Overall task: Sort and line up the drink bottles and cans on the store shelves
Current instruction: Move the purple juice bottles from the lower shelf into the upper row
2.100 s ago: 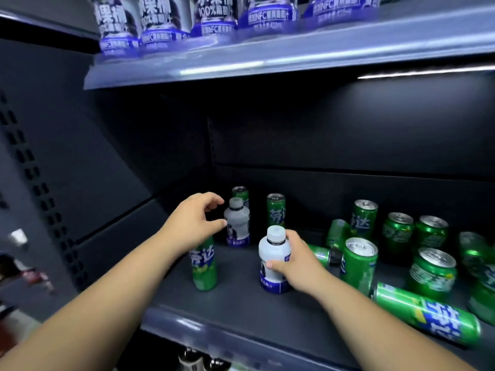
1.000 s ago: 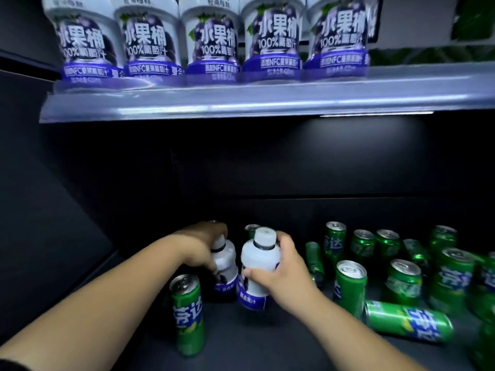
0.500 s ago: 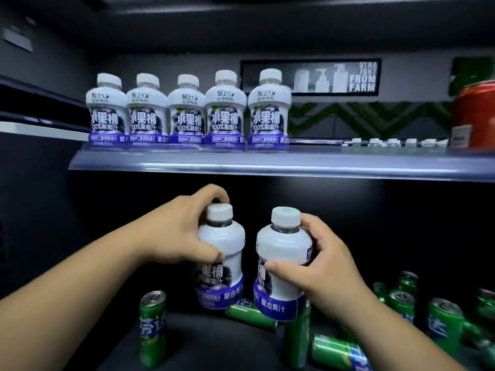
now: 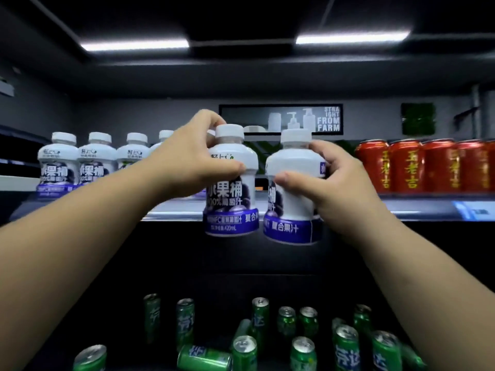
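My left hand (image 4: 187, 159) grips a white juice bottle (image 4: 231, 199) with a purple base band by its shoulder. My right hand (image 4: 329, 180) grips a second, matching juice bottle (image 4: 290, 210) the same way. Both bottles hang upright, side by side, in front of the upper shelf's edge (image 4: 375, 208). On that shelf a row of the same white bottles (image 4: 77, 164) stands at the left, partly hidden by my left arm. Red cans (image 4: 423, 167) stand in a row at the right. Green cans (image 4: 302, 341) crowd the lower shelf, some upright, some lying down.
A gap on the upper shelf lies between the white bottles and the red cans, behind the two held bottles. A sign (image 4: 281, 119) hangs on the back wall. A blue price tag (image 4: 471, 210) sits on the shelf edge at right.
Both hands have lifted their bottles from the lower shelf up to the level of the upper shelf. The view has tilted up, and the red cans have come into sight.
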Tool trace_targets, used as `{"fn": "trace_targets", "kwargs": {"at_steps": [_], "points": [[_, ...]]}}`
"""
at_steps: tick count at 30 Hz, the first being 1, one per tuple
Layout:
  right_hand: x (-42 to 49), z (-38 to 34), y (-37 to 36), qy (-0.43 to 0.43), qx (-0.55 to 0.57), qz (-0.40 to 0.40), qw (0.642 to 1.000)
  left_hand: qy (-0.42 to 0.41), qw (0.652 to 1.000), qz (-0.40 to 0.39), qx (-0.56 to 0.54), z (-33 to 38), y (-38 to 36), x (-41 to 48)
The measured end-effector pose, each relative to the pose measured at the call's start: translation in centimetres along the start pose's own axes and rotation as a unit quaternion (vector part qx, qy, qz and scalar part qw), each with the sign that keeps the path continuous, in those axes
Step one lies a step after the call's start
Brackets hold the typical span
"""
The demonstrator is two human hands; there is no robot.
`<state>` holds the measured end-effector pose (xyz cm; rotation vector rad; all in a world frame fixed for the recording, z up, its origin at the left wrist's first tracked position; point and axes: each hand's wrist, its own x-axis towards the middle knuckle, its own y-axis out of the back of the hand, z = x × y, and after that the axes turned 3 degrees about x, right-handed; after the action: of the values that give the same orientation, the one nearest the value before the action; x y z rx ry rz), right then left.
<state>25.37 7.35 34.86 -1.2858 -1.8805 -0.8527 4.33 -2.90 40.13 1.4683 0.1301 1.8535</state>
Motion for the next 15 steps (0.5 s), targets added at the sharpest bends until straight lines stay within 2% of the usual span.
{"fn": "trace_targets", "kwargs": {"at_steps": [5,12,15], "points": [[5.5,0.9,2.1,-0.004,-0.047,0.050,0.998,0.027,0.993,0.065,0.099,0.2,-2.0,5.1],[11.2,5.9,0.8,0.001,-0.184,0.105,0.977,0.078,0.983,0.112,0.124,-0.7,-7.5,9.6],[11.5,8.4,0.8,-0.028,-0.169,0.099,0.980,0.090,0.980,0.114,0.132,-2.1,-9.7,10.4]]}}
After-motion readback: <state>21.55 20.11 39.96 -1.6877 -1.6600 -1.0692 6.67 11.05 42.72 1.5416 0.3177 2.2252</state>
